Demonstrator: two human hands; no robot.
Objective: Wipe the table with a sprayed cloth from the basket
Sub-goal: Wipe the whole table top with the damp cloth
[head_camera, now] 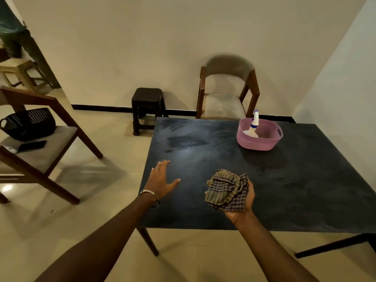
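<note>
A dark counter [274, 180] fills the right half of the view, its surface streaked with pale smears and a wet, glossy patch toward the far left corner. On its far right part stands a pink basket [259, 137], and a white spray bottle [253, 127] with a blue collar leans inside it, nozzle poking above the rim. Behind the counter, against the wall, sits a wooden chair [225, 94] with a pale cushion, and to its left a dark plastic stool [147, 106]. At the left edge a second wooden chair [40, 147] carries a black basket [28, 124] and a dark phone [32, 145] on its seat. A pale stool [20, 74] shows farther back in the upper left corner.

Nothing lies on the counter between the hands and the pink basket.

The left hand [160, 178] is spread flat with fingers straight, over the near left part of the counter; whether it presses the surface cannot be told. A metal bracelet [149, 193] circles its wrist. The right hand [241, 202], palm up, has its grip closed around a bunched checked cloth [225, 189], which is raised above the near middle of the counter, well apart from the pink basket.
</note>
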